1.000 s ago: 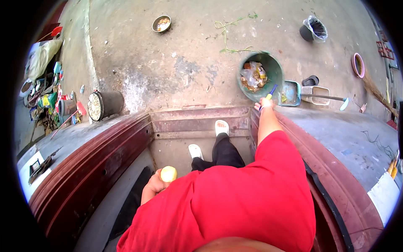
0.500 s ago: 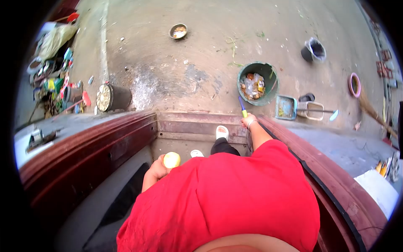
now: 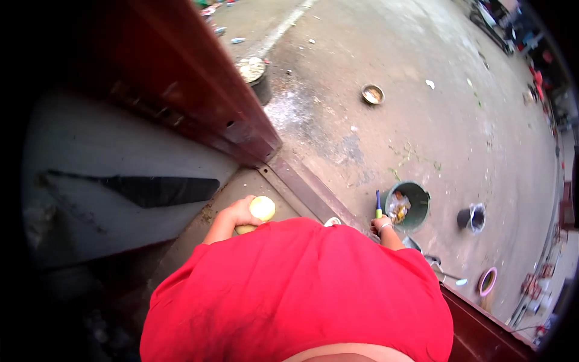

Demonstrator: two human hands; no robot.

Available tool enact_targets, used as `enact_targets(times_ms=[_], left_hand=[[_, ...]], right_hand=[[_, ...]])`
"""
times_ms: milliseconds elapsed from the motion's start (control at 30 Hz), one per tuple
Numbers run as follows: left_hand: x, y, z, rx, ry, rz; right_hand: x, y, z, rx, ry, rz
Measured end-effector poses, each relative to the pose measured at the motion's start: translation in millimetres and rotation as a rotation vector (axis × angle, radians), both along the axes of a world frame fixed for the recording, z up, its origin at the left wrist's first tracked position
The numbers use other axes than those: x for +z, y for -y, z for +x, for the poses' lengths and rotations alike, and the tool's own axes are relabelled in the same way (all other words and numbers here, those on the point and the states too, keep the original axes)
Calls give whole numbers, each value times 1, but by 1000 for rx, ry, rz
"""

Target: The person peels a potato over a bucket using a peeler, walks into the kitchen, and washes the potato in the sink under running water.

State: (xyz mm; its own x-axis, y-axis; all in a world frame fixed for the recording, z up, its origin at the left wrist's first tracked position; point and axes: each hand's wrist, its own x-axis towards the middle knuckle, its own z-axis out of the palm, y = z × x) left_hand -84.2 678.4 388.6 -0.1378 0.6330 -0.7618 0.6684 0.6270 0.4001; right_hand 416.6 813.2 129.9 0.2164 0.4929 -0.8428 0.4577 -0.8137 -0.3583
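My left hand (image 3: 242, 212) is closed round a pale yellow round item (image 3: 262, 208), perhaps a peeled potato; a second yellowish piece (image 3: 245, 229) shows beneath the same hand. In my right hand (image 3: 380, 224) is a tool with a blue and green handle (image 3: 379, 204), held upright, its fingers wrapped round the lower end. Just beyond that hand stands a green bin (image 3: 416, 208) with plastic bags and scraps (image 3: 398, 207) inside.
A dark red door frame (image 3: 229, 90) rises at the left, with a sill (image 3: 307, 187) across the front. Outside are a metal bowl (image 3: 373, 94), a black bucket (image 3: 259, 87), a lined black bin (image 3: 470, 218) and a pink-rimmed basin (image 3: 487, 282).
The view has turned, so the doorway and yard appear slanted. My right hand has drawn back from over the green bin with the tool. My left hand still holds the yellow item.
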Motion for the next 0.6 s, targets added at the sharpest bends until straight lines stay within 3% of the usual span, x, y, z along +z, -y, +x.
enact_targets(times_ms=[100,233,433,600], left_hand=[[-24,79,-62,127,12,72],[-8,202,-123,378,67,74],[-29,406,-176,733,-108,134],[-13,508,-155,1048,-156,133]], right_hand=[[26,11,-61,125,6,49],[28,28,-146,355,-44,69],[16,31,-298,1016,-64,150],[-14,25,-424,1632,-129,271]])
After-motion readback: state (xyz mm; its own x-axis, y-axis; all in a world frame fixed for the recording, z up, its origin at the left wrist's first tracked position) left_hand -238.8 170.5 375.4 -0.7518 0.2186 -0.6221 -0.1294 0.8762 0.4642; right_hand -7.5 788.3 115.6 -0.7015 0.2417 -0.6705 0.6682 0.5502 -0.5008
